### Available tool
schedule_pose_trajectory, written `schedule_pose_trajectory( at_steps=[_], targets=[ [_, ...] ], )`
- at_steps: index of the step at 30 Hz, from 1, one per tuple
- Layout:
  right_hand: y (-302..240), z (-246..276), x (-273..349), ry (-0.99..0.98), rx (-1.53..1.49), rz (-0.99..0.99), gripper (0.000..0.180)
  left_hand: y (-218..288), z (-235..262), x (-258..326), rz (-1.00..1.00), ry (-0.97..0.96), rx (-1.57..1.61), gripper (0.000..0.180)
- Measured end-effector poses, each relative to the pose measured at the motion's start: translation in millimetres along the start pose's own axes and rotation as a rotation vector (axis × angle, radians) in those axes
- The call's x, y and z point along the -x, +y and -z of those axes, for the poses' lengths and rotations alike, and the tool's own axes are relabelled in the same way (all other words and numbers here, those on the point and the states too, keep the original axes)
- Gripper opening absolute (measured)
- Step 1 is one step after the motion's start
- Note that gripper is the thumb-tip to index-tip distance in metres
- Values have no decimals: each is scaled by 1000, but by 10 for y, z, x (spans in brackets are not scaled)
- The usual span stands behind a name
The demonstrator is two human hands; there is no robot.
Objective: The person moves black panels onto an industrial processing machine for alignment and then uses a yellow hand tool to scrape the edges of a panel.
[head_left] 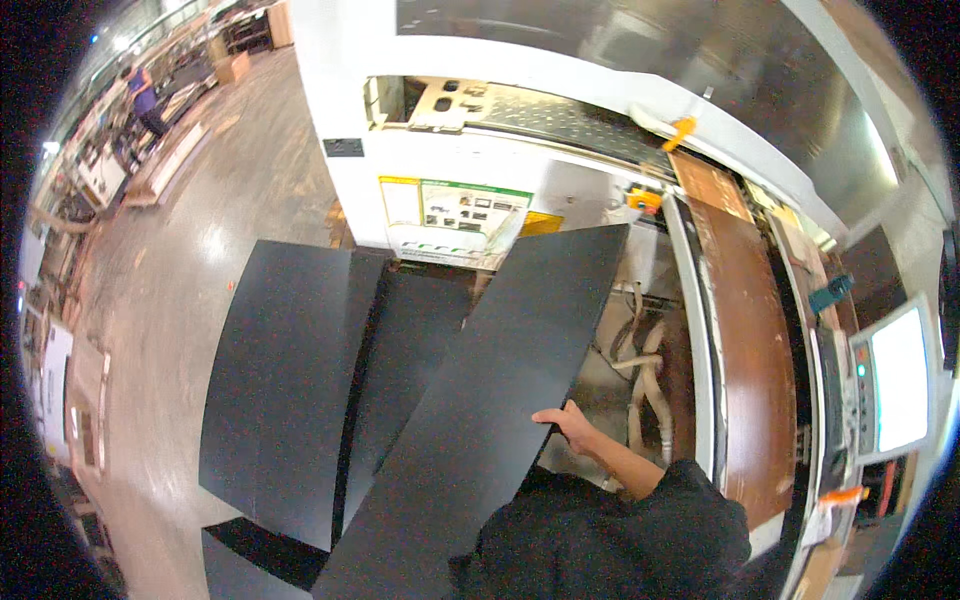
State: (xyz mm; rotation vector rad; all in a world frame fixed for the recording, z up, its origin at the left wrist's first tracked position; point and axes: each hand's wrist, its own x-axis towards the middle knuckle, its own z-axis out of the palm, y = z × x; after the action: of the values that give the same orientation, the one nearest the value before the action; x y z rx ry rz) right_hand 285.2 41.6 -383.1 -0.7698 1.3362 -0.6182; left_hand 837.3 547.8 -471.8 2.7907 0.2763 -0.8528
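My right hand (572, 425) grips the right edge of a long black panel (480, 400), fingers curled over its rim, thumb side toward me. The panel is tilted, its far end pointing up toward the white machine (450, 150) and its near end running down past my dark sleeve (640, 530). It lies across a stack of black panels (285, 380) to my left, overlapping their right side. My left hand is out of sight, so I cannot tell what it is doing.

To my right, a brown board (745, 370) lies along the machine's feed track, and beyond it is a control screen (900, 380). Pale hoses (645, 365) hang in the gap just past my hand. The grey floor (170, 260) stretches off to the left, where another person (143, 98) works well apart from me.
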Motion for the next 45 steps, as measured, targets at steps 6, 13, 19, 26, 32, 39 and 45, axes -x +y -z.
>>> schedule_pose_trajectory(
  at_steps=[6, 13, 19, 26, 32, 39, 45],
  targets=[
    [-281, 301, 1149, 298, -329, -2, 63, 411, 222, -209, -179, 2, -62, 75],
    [-3, 1139, 1679, 412, -513, 229, 78, 943, 385, -149, -380, 78, -122, 82],
    [-27, 1878, 1626, 488, -729, 323, 56, 1728, 386, 1090, -375, 79, 293, 82],
    [-168, 3166, 426, 284, -989, 407, 46, 1971, -120, 1940, -562, 151, 339, 73],
    [-827, 3901, -206, 200, -1035, 380, 50, 2000, -548, 3005, -1651, 336, 443, 62],
    [-1387, 4523, -893, 151, -1062, 366, 73, 2434, -763, 3947, -1179, 165, 355, 54],
    [-1761, 4516, -1050, 55, -1219, 580, 89, 2980, -970, 4490, -1023, -257, 465, 52]
  ],
)
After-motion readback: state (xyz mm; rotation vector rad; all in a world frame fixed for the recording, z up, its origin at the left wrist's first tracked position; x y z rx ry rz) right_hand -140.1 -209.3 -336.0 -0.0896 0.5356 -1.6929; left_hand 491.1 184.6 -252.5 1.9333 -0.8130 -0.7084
